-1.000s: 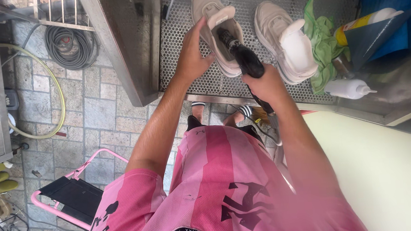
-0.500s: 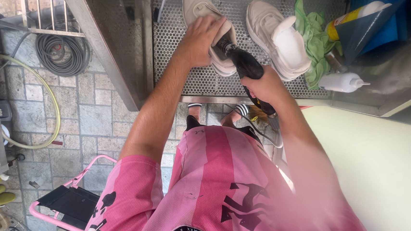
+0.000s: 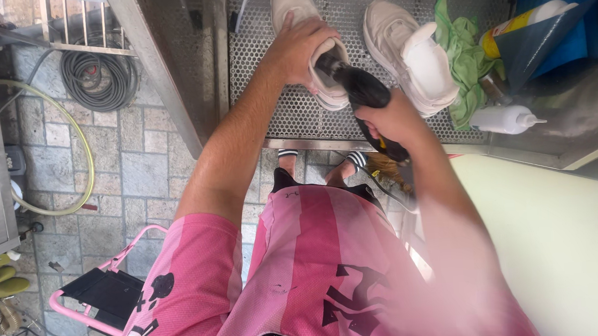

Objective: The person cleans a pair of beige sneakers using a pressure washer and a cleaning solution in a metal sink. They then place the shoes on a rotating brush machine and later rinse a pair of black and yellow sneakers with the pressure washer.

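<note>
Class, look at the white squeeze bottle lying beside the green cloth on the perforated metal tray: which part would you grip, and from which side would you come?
Grip the white squeeze bottle around its broad body, coming down from above. It lies on its side with the thin nozzle pointing right, too slim to hold. The green cloth crowds its left end, so the upper side is probably the freest approach.

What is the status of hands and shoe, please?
Left hand grips shoe. Right hand holds black tool, tip in shoe. Nothing blocking.
</note>
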